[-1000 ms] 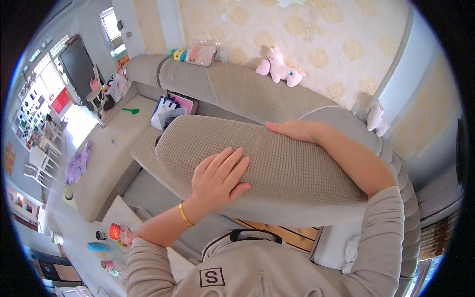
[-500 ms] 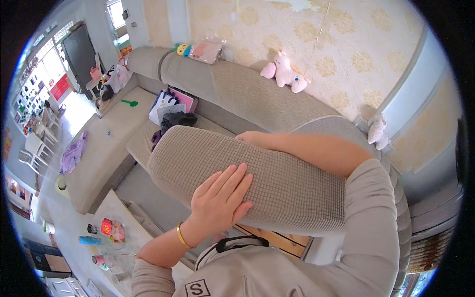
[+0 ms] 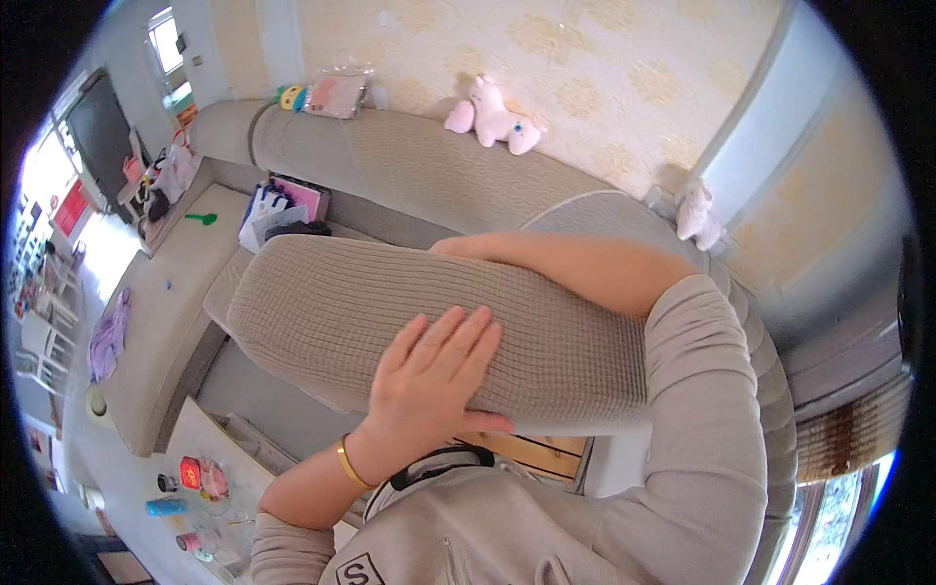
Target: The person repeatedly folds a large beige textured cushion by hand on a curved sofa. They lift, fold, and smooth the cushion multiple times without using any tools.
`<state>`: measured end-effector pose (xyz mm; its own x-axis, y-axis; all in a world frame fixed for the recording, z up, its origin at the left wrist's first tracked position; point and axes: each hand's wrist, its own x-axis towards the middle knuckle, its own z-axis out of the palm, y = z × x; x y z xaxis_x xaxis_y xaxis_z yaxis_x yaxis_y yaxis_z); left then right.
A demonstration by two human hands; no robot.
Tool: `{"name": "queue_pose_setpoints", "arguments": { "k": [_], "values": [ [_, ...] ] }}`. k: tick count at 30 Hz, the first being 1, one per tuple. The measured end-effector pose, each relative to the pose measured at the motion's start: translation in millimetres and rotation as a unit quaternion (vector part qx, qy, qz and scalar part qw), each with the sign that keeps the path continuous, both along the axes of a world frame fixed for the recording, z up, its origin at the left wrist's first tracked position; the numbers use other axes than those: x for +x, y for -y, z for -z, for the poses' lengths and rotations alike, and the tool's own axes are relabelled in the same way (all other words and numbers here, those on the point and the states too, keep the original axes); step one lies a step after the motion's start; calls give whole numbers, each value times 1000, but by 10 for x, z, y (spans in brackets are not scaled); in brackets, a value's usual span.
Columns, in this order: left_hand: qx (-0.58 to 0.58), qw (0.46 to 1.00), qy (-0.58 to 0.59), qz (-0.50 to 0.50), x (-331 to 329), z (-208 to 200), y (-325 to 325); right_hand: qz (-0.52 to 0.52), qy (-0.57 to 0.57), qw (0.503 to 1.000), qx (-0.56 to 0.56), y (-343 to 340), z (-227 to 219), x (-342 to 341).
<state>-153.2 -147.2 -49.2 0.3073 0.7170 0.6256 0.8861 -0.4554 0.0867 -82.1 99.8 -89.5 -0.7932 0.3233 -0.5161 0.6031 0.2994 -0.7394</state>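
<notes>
A thick sofa cushion (image 3: 331, 302) in a grey-beige checked fabric cover stands raised in front of me, its narrow side up. My left hand (image 3: 434, 366) rests flat on that side, fingers stretched and slightly apart, thumb toward the near edge. A gold bangle (image 3: 353, 462) circles the left wrist. Along the far edge, my right arm reaches round the cushion, and my right hand (image 3: 466, 246) holds it there; its fingertips are hidden behind the cushion.
Wooden slats (image 3: 531, 453) show below the cushion. A grey corner sofa (image 3: 409, 161) curves behind, with a pink plush toy (image 3: 499, 122) on its back. Bags and books (image 3: 278, 210) lie on the seat. At lower left a table (image 3: 190, 429) carries bottles and small items.
The whole view has shifted, so the room sits further left. My left hand has slid a little along the cushion toward the right. The right arm still reaches round it.
</notes>
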Motion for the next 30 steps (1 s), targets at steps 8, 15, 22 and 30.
{"name": "queue_pose_setpoints", "arguments": {
  "k": [8,15,22,30],
  "values": [
    [5,1000,-30,4,103,-49,-100,-50,15,981,187,17,-465,1036],
    [16,997,-36,69,161,-39,6,-89,-106,964,227,-146,178,844],
    [87,985,-127,78,327,-109,152,-71,-32,975,207,-158,5,818],
    [216,885,-407,64,482,-123,187,-104,-52,963,242,-15,-51,863]
  ]
}}
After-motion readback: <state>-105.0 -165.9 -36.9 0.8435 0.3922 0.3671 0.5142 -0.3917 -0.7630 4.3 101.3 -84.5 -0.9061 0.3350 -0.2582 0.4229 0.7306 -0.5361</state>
